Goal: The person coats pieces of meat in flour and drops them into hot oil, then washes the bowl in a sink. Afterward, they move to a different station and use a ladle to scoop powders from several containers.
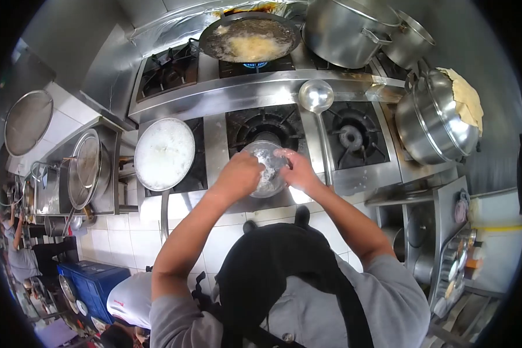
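Note:
A clear round bowl (267,191) with white powder (267,168) in it stands at the front middle burner. My left hand (240,173) reaches over its left side, the fingers curled down at the powder; what they pinch, if anything, is too small to name. At the right rim of the bowl is my right hand (298,171), its thumb and fingers closed on the edge. Behind, a wide black wok (284,49) of bubbling oil with pale yellow food (252,46) sits over a blue flame.
A pan of white foamy liquid (164,153) is on the left burner, its handle toward me. A long ladle (316,95) lies right of the bowl. Large steel pots (342,35) stand behind; a stacked pot (429,122) is at right. Another person (132,298) is at lower left.

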The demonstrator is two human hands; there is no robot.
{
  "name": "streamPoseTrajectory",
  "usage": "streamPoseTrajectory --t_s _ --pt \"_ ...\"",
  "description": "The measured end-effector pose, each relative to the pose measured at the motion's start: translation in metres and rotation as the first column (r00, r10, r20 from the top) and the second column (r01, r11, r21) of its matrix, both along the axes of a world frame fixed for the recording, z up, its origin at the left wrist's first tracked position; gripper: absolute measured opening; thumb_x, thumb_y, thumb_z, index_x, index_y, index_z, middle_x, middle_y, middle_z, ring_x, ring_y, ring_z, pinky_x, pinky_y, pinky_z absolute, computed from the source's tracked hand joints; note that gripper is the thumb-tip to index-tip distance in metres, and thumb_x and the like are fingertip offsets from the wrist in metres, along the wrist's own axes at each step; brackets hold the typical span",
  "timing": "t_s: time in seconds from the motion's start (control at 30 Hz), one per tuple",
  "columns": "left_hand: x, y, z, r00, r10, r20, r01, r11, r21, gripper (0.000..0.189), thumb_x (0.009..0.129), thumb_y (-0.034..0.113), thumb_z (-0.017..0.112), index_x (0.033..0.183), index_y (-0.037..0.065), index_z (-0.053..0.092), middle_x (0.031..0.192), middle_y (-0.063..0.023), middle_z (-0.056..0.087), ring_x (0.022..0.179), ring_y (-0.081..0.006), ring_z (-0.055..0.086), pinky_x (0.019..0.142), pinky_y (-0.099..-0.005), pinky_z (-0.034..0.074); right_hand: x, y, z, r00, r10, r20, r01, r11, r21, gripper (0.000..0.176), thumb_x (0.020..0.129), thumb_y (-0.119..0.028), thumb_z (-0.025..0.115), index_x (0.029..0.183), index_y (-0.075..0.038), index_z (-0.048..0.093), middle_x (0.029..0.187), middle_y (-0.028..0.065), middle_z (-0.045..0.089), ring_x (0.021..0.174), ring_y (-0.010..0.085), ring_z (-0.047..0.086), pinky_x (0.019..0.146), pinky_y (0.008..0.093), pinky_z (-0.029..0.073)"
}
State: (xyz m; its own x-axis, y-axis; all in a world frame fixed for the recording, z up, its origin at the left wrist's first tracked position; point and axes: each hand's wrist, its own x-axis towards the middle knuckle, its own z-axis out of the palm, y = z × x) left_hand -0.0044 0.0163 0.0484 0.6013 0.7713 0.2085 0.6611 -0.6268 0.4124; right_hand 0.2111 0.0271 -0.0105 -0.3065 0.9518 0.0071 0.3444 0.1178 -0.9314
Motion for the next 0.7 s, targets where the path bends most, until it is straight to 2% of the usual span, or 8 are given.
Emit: streamPoseTrajectory --t_s 0.07,0.2,0.4,0.47,0.53,0.6,0.63,0.7 --pt "0.005 -0.011 -0.017 0.929 -0.017 -0.370 0.057 0.994 0.096 0.014 0.075 0.012 0.063 0.086 0.007 0.069 0.089 -0.0113 0.066 0.094 -0.0287 0.058 0.084 -0.0400 0.046 -0.008 -0.013 0.028 0.999 -0.048 0.017 0.050 0.958 -0.283 0.042 0.081 -0.003 0.054 0.122 -0.006 0.061 0.086 0.0121 0.066 0.061 0.0144 0.062 0.059 0.0308 0.051" --pt "0.016 -0.019 -0.034 0.885 0.012 -0.466 0.058 0.989 0.135 0.014 0.075 0.015 0.061 0.084 0.009 0.071 0.089 -0.0108 0.067 0.098 -0.0279 0.058 0.087 -0.0389 0.044 -0.010 -0.030 0.013 0.995 -0.094 -0.031 0.091 0.992 -0.086 0.042 0.082 -0.002 0.054 0.123 -0.007 0.060 0.076 0.0099 0.064 0.054 0.0142 0.059 0.055 0.0295 0.049" --pt "0.043 -0.002 -0.046 0.835 -0.037 -0.549 0.133 0.982 0.137 0.013 0.075 0.014 0.061 0.075 0.007 0.072 0.084 -0.0121 0.070 0.093 -0.0299 0.062 0.088 -0.0402 0.044 0.018 -0.022 0.022 0.998 -0.064 -0.018 0.060 0.984 -0.168 0.043 0.081 -0.002 0.051 0.123 -0.007 0.059 0.073 0.0080 0.062 0.053 0.0125 0.056 0.052 0.0284 0.047" --pt "0.051 0.016 -0.033 0.869 -0.051 -0.492 0.122 0.986 0.114 0.015 0.075 0.015 0.061 0.079 0.005 0.072 0.085 -0.0141 0.069 0.093 -0.0326 0.062 0.086 -0.0412 0.046 0.032 -0.010 -0.009 0.997 -0.061 -0.048 0.058 0.996 -0.068 0.043 0.080 -0.002 0.052 0.123 -0.005 0.059 0.073 0.0094 0.062 0.053 0.0144 0.057 0.051 0.0293 0.048" --pt "0.063 0.037 0.000 0.959 0.047 -0.279 -0.068 0.995 -0.067 0.016 0.077 0.016 0.061 0.084 0.005 0.071 0.087 -0.0156 0.069 0.095 -0.0353 0.061 0.086 -0.0428 0.046 0.047 0.002 -0.042 0.994 -0.105 -0.033 0.110 0.935 0.337 0.044 0.080 -0.003 0.052 0.123 -0.005 0.059 0.074 0.0109 0.063 0.052 0.0158 0.058 0.049 0.0298 0.048" --pt "0.061 0.074 0.012 0.976 0.090 -0.198 -0.085 0.996 0.032 0.018 0.081 0.020 0.061 0.087 0.005 0.068 0.088 -0.0132 0.068 0.088 -0.0356 0.062 0.081 -0.0431 0.049 0.066 0.004 -0.045 0.997 -0.076 0.016 0.067 0.948 0.310 0.044 0.081 -0.003 0.051 0.124 -0.005 0.058 0.075 0.0123 0.063 0.051 0.0166 0.058 0.048 0.0292 0.047" --pt "0.062 0.094 0.023 0.972 0.233 -0.029 -0.235 0.971 -0.044 0.018 0.081 0.020 0.061 0.088 0.004 0.068 0.086 -0.0145 0.068 0.085 -0.0342 0.064 0.078 -0.0418 0.050 0.073 0.003 -0.053 0.998 -0.068 0.010 0.061 0.946 0.320 0.044 0.081 -0.003 0.051 0.124 -0.005 0.058 0.075 0.0123 0.063 0.051 0.0166 0.058 0.048 0.0292 0.047" --pt "0.058 0.141 0.040 0.880 0.437 0.186 -0.415 0.898 -0.146 0.018 0.082 0.019 0.063 0.087 0.003 0.069 0.082 -0.0147 0.069 0.077 -0.0289 0.066 0.070 -0.0383 0.050 0.084 0.006 -0.070 0.995 -0.097 0.035 0.093 0.991 0.100 0.043 0.079 -0.008 0.054 0.121 -0.004 0.060 0.098 0.0190 0.067 0.083 0.0257 0.069 0.074 0.0367 0.054"
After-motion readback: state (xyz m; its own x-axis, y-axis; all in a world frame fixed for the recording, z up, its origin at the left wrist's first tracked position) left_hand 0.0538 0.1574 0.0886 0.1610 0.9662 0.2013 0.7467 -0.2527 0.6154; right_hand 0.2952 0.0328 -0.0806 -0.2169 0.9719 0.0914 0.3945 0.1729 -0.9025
